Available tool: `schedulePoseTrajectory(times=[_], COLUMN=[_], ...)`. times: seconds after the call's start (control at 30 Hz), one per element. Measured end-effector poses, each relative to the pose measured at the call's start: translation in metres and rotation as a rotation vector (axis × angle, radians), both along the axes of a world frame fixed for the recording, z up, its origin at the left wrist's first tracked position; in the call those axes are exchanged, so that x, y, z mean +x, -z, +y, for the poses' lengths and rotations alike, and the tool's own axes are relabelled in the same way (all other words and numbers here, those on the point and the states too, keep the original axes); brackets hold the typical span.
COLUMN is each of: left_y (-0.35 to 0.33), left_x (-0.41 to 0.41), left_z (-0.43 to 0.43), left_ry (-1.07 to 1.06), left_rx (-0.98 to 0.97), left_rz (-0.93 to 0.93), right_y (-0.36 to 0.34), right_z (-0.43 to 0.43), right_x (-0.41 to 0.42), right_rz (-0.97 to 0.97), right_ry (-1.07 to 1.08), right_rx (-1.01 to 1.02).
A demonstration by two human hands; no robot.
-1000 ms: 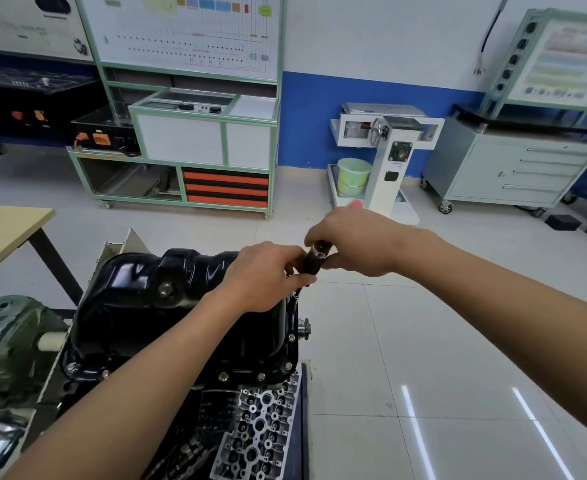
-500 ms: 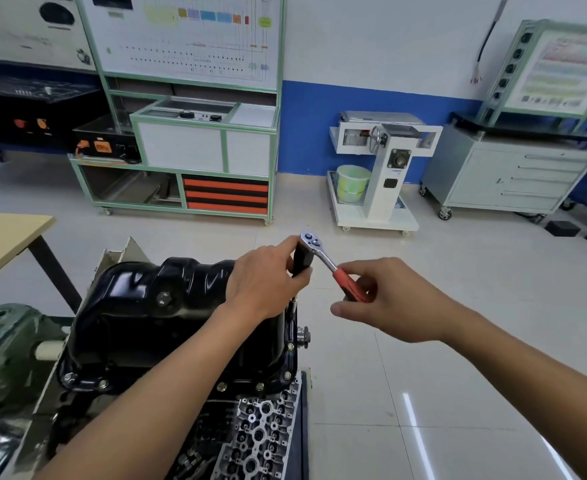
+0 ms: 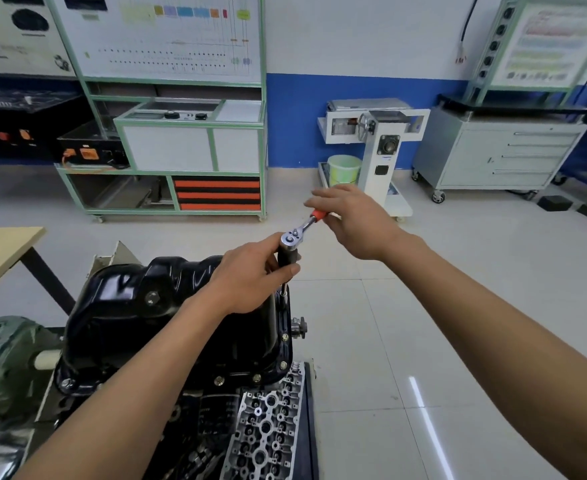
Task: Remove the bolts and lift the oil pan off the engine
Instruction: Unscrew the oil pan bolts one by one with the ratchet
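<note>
Floor [image 3: 354, 341]: pale tiles run across a workshop, with a strip of reflected light near right.
Bench [image 3: 188, 147]: a green-framed training bench stands far left against the wall, with a diagram board above and orange drawers below.
Cabinet [image 3: 493, 157]: grey, on wheels, with drawers, far right against the blue-banded wall.
Engine [image 3: 216, 417]: near left, dark and partly hidden by the left forearm, with a bare metal head [image 3: 268, 427] just beside it at the near edge.
Pan [image 3: 129, 306]: glossy black, seated on top of the engine, its flange flat on the block.
Table [image 3: 1, 251]: a wooden corner shows at the left edge.
Left hand [image 3: 250, 275]: wrapped round the black extension [image 3: 287, 258] just under the ratchet's head, above the pan's far right corner.
Right hand [image 3: 354, 216]: farther out and to the right, thumb and fingers closed on the ratchet's red handle, one finger stretched forward.
Ratchet [image 3: 300, 230]: its chrome head sits atop the extension and the handle points far right.
Extension: near upright, its thin shaft running down to the pan's flange on the right. The tip is too small to make out.
Bolts [image 3: 282, 365]: several sit in the flange along the pan's near and right edges.
</note>
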State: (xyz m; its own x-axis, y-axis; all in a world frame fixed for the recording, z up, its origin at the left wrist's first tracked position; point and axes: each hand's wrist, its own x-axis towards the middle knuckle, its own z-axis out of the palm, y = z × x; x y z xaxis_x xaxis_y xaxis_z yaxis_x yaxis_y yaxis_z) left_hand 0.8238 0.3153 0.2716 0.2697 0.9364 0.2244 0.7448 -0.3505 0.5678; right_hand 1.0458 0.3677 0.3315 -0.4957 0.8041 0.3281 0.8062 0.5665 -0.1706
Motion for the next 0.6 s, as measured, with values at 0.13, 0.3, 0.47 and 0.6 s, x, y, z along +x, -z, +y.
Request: schedulePoseTrajectory(times=[0.13, 0.3, 0.47, 0.6], left_y=[0.001, 0.003, 0.004, 0.004], left_x=[-0.003, 0.003, 0.009, 0.016], left_z=[0.003, 0.001, 0.001, -0.001], left_ry=[0.028, -0.043, -0.118, -0.147], left_rx=[-0.039, 0.005, 0.057, 0.124], left_rz=[-0.121, -0.114, -0.114, -0.121], right_y=[0.012, 0.018, 0.009, 0.028], right_z=[-0.003, -0.021, -0.063, -0.104], right_x=[-0.012, 0.006, 0.03, 0.006], right_rz=[0.078, 0.093, 0.155, 0.401], right_ry=[-0.029, 0.07, 0.087, 0.088], right_rx=[0.007, 0.009, -0.121, -0.589])
